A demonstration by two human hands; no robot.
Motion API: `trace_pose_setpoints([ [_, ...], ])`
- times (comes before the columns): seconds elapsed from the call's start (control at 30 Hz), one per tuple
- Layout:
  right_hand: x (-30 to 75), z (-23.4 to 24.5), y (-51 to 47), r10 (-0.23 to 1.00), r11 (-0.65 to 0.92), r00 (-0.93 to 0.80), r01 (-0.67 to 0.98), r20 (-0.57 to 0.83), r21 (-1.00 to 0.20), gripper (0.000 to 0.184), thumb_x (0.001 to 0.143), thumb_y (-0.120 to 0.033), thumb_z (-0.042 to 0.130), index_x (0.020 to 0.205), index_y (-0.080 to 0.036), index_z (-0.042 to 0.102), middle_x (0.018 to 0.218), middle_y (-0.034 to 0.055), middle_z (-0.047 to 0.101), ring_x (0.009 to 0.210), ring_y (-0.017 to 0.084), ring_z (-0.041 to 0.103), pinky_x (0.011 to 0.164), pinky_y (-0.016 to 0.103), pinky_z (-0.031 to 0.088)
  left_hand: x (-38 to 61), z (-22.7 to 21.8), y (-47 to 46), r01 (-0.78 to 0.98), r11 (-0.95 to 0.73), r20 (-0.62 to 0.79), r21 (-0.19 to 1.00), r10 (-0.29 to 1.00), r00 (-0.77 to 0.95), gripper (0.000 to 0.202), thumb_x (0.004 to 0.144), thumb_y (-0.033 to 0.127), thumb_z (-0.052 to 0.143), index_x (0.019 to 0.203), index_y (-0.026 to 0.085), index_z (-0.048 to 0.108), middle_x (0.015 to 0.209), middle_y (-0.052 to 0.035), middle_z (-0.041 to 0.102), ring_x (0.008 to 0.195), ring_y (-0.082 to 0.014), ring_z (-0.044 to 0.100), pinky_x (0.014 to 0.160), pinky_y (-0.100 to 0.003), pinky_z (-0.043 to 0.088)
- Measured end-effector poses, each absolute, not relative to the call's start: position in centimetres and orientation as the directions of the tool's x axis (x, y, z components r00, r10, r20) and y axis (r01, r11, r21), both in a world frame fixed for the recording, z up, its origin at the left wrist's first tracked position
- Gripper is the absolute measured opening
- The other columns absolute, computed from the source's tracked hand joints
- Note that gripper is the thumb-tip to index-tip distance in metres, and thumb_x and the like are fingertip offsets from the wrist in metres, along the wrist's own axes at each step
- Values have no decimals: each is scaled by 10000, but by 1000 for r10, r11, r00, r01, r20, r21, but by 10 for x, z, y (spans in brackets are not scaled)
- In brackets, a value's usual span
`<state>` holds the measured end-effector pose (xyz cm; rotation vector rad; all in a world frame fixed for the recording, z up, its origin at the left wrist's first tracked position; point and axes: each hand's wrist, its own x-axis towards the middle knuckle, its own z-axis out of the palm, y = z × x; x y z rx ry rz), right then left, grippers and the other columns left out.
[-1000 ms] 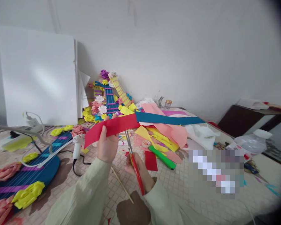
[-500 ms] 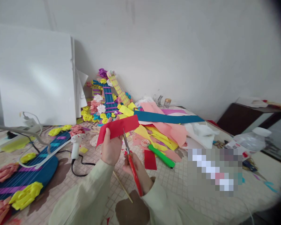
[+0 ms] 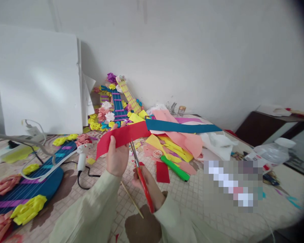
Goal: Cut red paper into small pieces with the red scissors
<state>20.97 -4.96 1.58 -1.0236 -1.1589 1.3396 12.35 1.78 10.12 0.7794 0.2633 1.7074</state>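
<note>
A long strip of red paper (image 3: pixel 131 132) is pinched in my left hand (image 3: pixel 117 158), thumb in front and fingers behind. My right hand (image 3: pixel 148 182) grips red-handled scissors (image 3: pixel 142 179), blades pointing up. Their tips lie at the strip's lower edge, a little right of my left thumb, and look slightly apart. A smaller cut piece of red paper (image 3: pixel 162 172) rests on the table to the right of my right hand. Beside it is a green utility knife or similar long green tool (image 3: pixel 175 168). Below my hands lies a thin wooden stick (image 3: pixel 132 199).
Strips of blue (image 3: pixel 182 126), pink and yellow paper are heaped behind my hands. A glue gun (image 3: pixel 82 158) with its cord stands left, near a blue flower-trimmed guitar shape (image 3: pixel 44 182). More decorated guitars (image 3: pixel 120 106) lean on the wall. A plastic bottle (image 3: pixel 271 152) lies right.
My left hand and the red strip have shifted left and slightly down. The scissors' tips have moved slightly left with them.
</note>
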Motion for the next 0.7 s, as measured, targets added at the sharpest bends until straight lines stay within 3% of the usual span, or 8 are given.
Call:
trace_pose_setpoints([
  [0.43,205,14,-48,996,93,4,-171,94,-981,212,674,-280,632,781,-223,459,704,-30,443,675,136,435,625,260,370,138,87,5,-796,-141,297,588,953,51,404,883,401,441,1281,343,476,1391,-4,458,1290,-208,392,1087,-401,281],
  [0.7,206,20,-53,994,105,49,-160,98,-981,181,701,-260,609,772,-222,447,700,-36,437,653,130,426,637,270,364,139,85,4,-800,-117,288,588,955,72,446,883,421,437,1318,326,434,1382,-35,469,1265,-231,426,1071,-440,297],
])
